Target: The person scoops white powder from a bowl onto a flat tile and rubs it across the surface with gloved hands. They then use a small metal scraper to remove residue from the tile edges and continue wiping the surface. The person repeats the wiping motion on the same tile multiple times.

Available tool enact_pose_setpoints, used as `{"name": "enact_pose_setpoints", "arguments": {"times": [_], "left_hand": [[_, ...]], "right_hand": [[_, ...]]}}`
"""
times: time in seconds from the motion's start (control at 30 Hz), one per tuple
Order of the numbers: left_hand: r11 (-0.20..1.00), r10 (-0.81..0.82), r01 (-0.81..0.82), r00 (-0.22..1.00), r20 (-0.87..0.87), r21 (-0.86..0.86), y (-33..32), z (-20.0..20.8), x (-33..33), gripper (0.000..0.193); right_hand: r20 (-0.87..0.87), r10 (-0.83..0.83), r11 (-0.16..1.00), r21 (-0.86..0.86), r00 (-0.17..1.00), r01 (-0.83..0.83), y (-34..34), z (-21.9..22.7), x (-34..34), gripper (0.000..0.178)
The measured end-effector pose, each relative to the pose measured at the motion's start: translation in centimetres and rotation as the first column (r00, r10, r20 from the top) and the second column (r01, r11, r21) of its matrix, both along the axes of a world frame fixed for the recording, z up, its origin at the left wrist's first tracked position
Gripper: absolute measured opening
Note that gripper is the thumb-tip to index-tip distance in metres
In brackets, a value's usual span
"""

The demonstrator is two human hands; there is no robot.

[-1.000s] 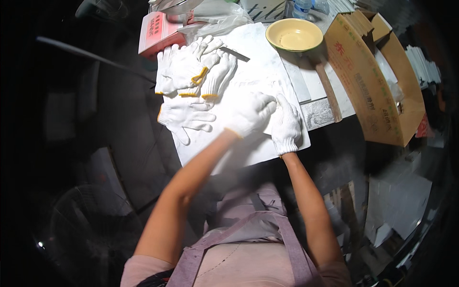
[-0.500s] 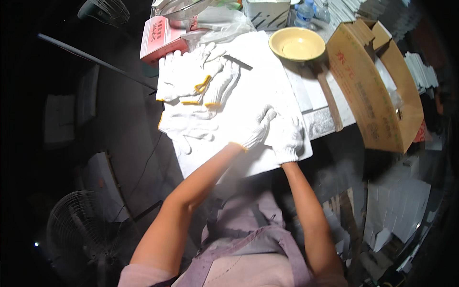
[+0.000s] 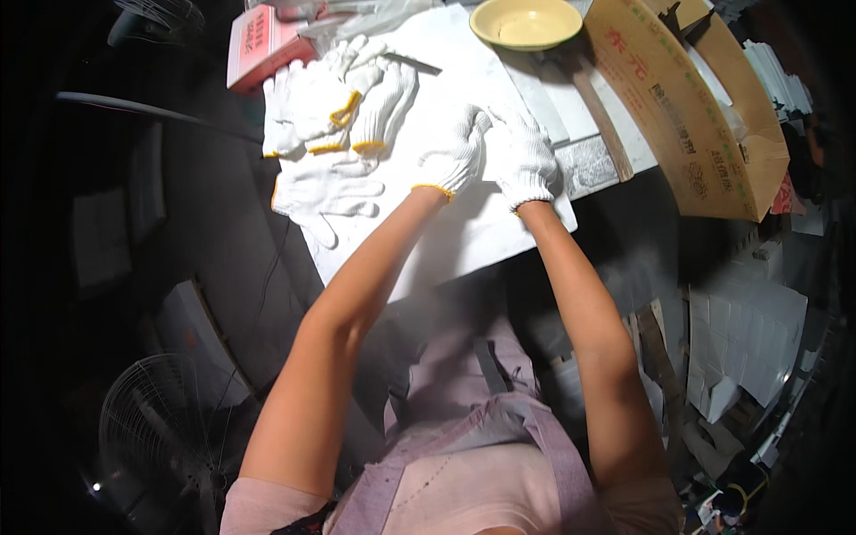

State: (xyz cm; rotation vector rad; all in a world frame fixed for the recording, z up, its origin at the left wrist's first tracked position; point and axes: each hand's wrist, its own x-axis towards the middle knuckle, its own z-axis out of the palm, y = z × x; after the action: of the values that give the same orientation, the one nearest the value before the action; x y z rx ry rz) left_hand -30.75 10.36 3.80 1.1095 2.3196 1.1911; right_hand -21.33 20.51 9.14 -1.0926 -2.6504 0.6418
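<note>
My left hand (image 3: 453, 150), in a white knitted glove with a yellow cuff edge, is over the white board (image 3: 428, 250). Its fingers are bent and drawn together. Close by on the right is my right hand (image 3: 528, 166), also in a white glove, with its fingers curled. The fingertips of both hands nearly meet. White on white under bright light hides whatever is between them. To the left lie several white gloves (image 3: 312, 107) with yellow hems in a pile, and a single flat glove (image 3: 325, 192) nearer me. A thin dark strip (image 3: 414, 63) rests beside the pile.
A red-and-white box (image 3: 267, 49) and clear plastic bag (image 3: 361, 22) stand at the back left. Farther right are a yellow bowl (image 3: 526, 22), a wooden strip (image 3: 597, 111) and a long open cardboard box (image 3: 682, 116). A wire fan (image 3: 156, 410) stands at lower left.
The view has tilted, so the table things sit higher in the picture. Both gloved hands have moved slightly away from the board's near edge, staying close together.
</note>
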Motion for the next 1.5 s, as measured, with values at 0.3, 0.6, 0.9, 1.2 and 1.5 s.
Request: {"name": "enact_pose_setpoints", "arguments": {"times": [0.3, 0.6, 0.9, 1.2, 1.5], "left_hand": [[0.997, 0.021, -0.015, 0.997, 0.068, -0.082, -1.0, -0.1, 1.2, 0.048], [0.995, 0.098, -0.099, 0.993, -0.062, -0.014, 0.5, -0.5, 0.5, 0.03], [0.988, 0.017, -0.022, 0.999, 0.035, 0.151, -0.5, 5.1, 0.3, 0.024], [0.905, 0.105, -0.243, 0.922, 0.372, 0.348, -2.9, 6.6, -1.2, 0.021], [0.929, 0.313, -0.306, 0.95, -0.001, 0.208, -7.1, 2.0, -1.8, 0.02]], "right_hand": [[0.114, 0.058, 0.997, 0.037, 0.992, -0.062, 0.9, -3.4, -0.5, 0.038], [0.309, 0.11, 0.917, 0.335, 0.945, -0.216, -0.4, -2.4, 0.3, 0.032], [-0.556, 0.085, 0.953, -0.197, 0.827, -0.23, 1.4, -4.3, 1.0, 0.04], [-0.612, -0.056, 0.876, -0.41, 0.789, -0.255, -2.3, -2.5, -1.0, 0.033], [-0.138, 0.207, 0.915, -0.324, 0.969, -0.241, -5.0, -0.2, -3.7, 0.036]]}}
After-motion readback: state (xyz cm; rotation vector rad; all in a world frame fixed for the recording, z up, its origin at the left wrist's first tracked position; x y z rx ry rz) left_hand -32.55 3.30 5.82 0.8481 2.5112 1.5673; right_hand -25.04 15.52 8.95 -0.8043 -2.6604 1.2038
